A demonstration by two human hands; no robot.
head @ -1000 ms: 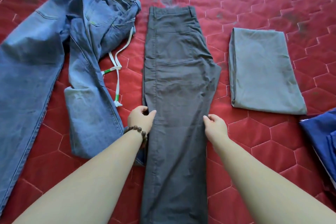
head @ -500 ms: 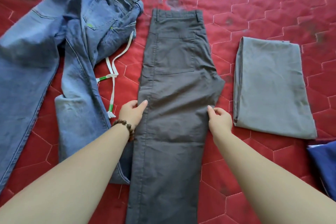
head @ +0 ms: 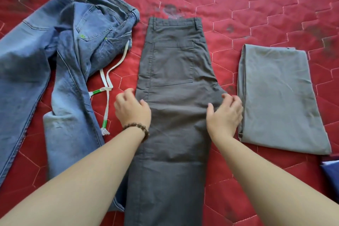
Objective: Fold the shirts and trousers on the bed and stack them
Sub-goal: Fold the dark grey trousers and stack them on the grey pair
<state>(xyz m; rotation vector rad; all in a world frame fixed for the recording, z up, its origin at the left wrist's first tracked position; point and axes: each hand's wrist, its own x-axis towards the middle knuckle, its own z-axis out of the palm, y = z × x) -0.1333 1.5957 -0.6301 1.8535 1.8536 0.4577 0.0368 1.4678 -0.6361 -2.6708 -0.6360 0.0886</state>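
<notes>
Dark grey trousers (head: 172, 71) lie flat down the middle of the bed, folded leg on leg, waistband at the far end. My left hand (head: 131, 111), with a bead bracelet on its wrist, pinches their left edge at about thigh height, thumb on top of the cloth. At the same height my right hand (head: 224, 115) pinches the right edge, just below the crotch point. Blue jeans (head: 60, 57) lie crumpled and unfolded to the left, a white drawstring with green tips trailing out. A folded light grey garment (head: 275, 97) lies to the right.
A red quilted bedspread (head: 256, 5) covers the whole bed. A dark blue cloth (head: 332, 172) shows at the right edge, below the folded grey garment. The jeans' lower leg reaches under my left forearm, close beside the grey trousers.
Both hands have slid along the trousers' edges toward the waistband, from about knee height to thigh height. The view has shifted with them.
</notes>
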